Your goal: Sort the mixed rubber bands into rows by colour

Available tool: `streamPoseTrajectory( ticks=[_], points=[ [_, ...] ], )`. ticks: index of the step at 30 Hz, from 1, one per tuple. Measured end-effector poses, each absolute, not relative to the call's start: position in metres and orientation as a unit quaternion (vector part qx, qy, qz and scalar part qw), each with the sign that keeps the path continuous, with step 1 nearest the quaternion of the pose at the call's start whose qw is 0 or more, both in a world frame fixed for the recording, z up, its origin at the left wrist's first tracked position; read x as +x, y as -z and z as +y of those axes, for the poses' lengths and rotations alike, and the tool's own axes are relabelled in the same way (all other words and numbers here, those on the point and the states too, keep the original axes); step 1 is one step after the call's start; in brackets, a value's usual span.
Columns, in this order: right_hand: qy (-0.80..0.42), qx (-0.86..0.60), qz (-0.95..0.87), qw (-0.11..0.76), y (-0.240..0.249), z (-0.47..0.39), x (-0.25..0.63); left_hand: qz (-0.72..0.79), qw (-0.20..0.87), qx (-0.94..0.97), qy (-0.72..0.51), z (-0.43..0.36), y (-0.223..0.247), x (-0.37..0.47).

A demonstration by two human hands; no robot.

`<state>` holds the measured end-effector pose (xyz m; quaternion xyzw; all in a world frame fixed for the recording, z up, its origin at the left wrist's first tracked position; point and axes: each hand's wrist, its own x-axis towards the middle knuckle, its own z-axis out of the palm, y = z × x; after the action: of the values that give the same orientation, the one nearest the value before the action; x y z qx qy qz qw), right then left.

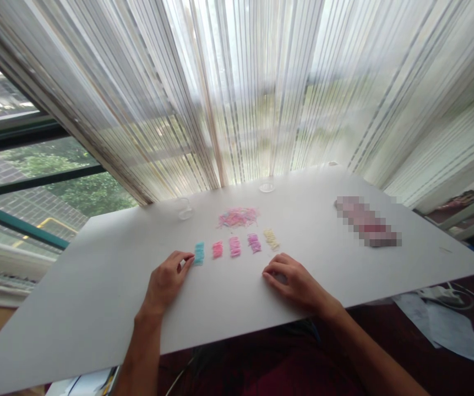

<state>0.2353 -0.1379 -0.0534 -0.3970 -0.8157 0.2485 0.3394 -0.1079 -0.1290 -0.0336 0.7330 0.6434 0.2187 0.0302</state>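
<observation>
My left hand [169,278] rests on the white table [108,297], thumb and forefinger pinched together at the left edge of a stack of short blue strands [199,253]. Anything between those fingertips is too small to make out. To its right, in a row, lie similar small groups: red-pink [217,249], pink [235,247], purple [254,243] and pale yellow [271,239]. Below the yellow group, my right hand [288,278] lies with curled fingers, thumb and fingertips close together and nothing visible in them. Behind the row spreads a loose pile of mixed coloured strands [239,217].
Two clear plastic pieces, one at the back left [185,212] and one at the back middle [267,187], stand on the table. A pixelated pinkish object [366,221] lies at right. Striped sheer curtains [253,99] hang along the far edge. Papers and a white power strip [443,295] are below right.
</observation>
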Motion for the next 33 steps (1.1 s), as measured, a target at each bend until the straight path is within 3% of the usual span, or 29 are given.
streamPoseTrajectory(
  ticks=[6, 12, 20, 33],
  points=[
    [-0.269, -0.385, -0.816, 0.338, 0.048, -0.140, 0.237, 0.625, 0.029, 0.741, -0.244, -0.130, 0.020, -0.103],
    [-0.245, -0.359, -0.844, 0.313, 0.009, -0.103, 0.264, 0.587, 0.049, 0.781, -0.206, -0.100, -0.022, -0.083],
    [-0.241, -0.502, -0.817, 0.148, -0.003, 0.027, 0.252, 0.591, 0.116, 0.798, -0.022, 0.005, -0.020, -0.047],
    [-0.236, -0.478, -0.827, 0.182, 0.019, 0.056, 0.193, 0.580, 0.101, 0.807, 0.045, 0.044, -0.010, -0.014]
  ],
)
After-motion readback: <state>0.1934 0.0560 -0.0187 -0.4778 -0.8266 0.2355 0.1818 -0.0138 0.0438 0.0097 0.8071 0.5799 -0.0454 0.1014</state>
